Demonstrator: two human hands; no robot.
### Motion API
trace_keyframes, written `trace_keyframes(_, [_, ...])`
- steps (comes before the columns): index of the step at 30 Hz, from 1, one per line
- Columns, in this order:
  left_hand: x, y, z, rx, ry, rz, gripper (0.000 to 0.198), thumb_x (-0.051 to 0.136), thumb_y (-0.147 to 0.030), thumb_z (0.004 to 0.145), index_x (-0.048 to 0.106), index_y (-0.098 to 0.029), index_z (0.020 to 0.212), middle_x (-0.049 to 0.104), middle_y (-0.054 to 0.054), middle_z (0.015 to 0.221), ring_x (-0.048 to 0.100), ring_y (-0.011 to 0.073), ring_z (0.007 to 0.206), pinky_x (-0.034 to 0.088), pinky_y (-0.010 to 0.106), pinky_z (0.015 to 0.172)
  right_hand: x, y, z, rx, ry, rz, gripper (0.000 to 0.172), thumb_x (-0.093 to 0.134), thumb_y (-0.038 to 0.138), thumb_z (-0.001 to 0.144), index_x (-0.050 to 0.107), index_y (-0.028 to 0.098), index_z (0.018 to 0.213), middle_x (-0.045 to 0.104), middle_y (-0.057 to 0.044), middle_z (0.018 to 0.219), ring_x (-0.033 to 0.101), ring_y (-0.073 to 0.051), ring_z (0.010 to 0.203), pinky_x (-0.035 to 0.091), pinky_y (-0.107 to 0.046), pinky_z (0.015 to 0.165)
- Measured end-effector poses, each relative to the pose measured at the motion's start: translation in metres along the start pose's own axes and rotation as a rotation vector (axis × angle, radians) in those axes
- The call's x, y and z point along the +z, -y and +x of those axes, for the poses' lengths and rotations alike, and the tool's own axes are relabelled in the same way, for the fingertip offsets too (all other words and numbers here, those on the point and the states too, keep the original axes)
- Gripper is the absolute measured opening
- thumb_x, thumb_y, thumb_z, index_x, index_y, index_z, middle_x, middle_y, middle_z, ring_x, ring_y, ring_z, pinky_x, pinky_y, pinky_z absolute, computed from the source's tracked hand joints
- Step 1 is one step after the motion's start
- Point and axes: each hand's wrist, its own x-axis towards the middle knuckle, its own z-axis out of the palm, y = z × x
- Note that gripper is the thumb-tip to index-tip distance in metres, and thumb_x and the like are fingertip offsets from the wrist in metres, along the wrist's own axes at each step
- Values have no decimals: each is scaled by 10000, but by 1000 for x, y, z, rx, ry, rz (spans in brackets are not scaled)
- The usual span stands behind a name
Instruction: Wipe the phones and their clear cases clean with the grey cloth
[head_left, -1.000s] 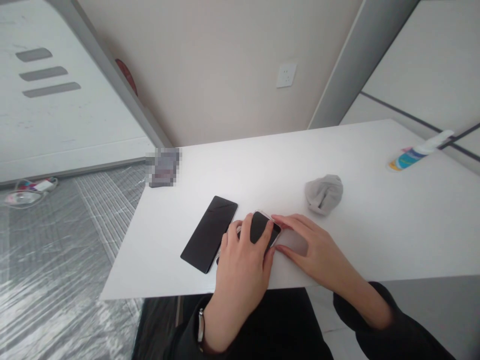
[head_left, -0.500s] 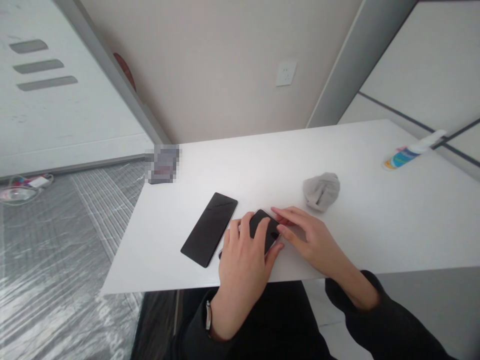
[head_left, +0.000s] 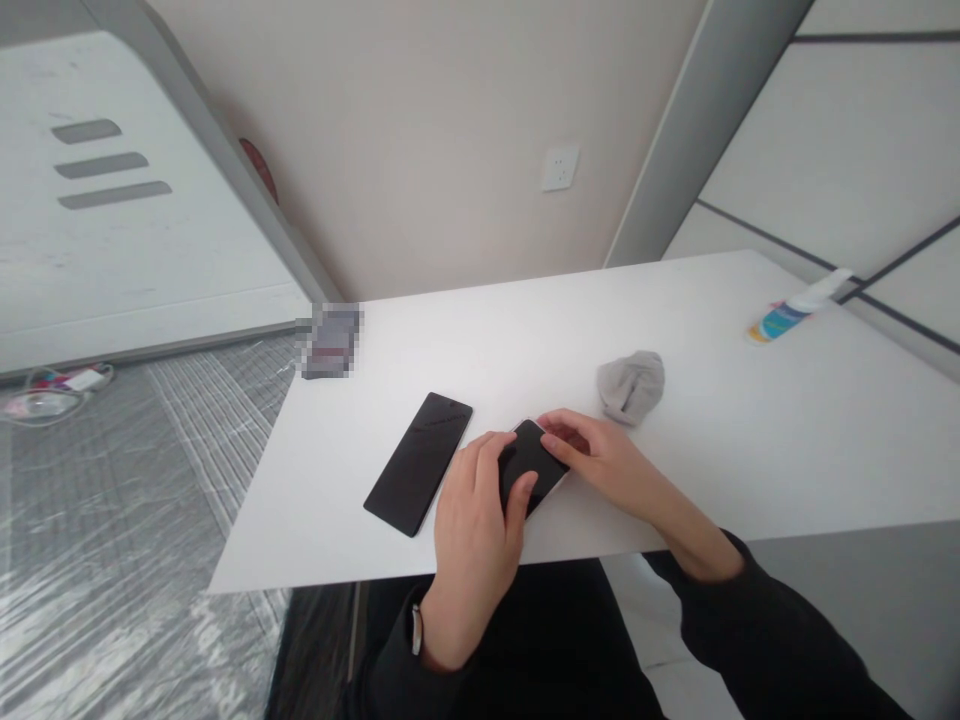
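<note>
A black-screened phone (head_left: pixel 534 462) with a pale edge lies at the table's front, partly covered by both hands. My left hand (head_left: pixel 476 500) is closed over its near left part, the thumb resting on the screen and the fingers along the far left side. At the phone's far right corner, my right hand (head_left: pixel 600 460) pinches the edge, thumb on top and fingers partly hidden. To the left lies a second, larger black phone (head_left: pixel 420 462), flat and untouched. Beyond my right hand sits a crumpled grey cloth (head_left: pixel 632 386).
The white table (head_left: pixel 300 520) bears a spray bottle (head_left: pixel 795 312) at the far right. A blurred-out dark item (head_left: pixel 332 342) is at its far left corner. A wall socket (head_left: pixel 560 168) is behind. Cables (head_left: pixel 56 395) lie on the plastic-covered floor.
My left thumb has come down onto the phone's screen and the left fingers have drawn to its side. My right thumb has moved onto the phone's corner. The view has shifted slightly.
</note>
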Motion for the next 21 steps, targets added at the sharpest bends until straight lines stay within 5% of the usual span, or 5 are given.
trace_keyframes(6, [-18,4,-9,-68,-51,-107,297,415,-204,1119,552,-198,1382,715,141,1366,671,217,1314,559,391,1098,-2,13,-10,53,44,241,532,574,712,1019,620,217,1210,793,-62,942,771,-261,853,628,-379,772])
trace_keyframes(9, [-34,4,-18,-333,181,-316,379,469,-346,1115,552,-221,1463,700,140,1439,693,255,1287,563,451,1097,-6,12,-10,71,-31,299,553,627,718,987,667,219,1224,775,-55,908,750,-251,831,613,-358,746])
trace_keyframes(15, [-53,-8,-28,-746,746,-1074,666,692,-678,953,607,-286,1485,799,59,1093,770,257,1000,589,425,990,0,12,-7,105,-105,349,551,661,775,950,735,236,1039,738,-33,813,669,-204,668,526,-291,576])
trace_keyframes(18, [-52,-13,-29,-818,819,-1164,673,736,-710,908,645,-268,1407,805,76,1152,798,262,1042,584,367,941,6,11,-4,97,-159,376,587,607,806,968,731,240,1059,754,-52,919,680,-208,750,546,-293,629])
trace_keyframes(21, [-50,-11,-31,-833,735,-1163,593,664,-696,971,641,-238,1347,808,94,1204,823,254,1033,586,316,860,11,11,-7,85,-126,430,688,424,855,1012,712,260,1204,762,-74,1075,712,-233,884,587,-316,689])
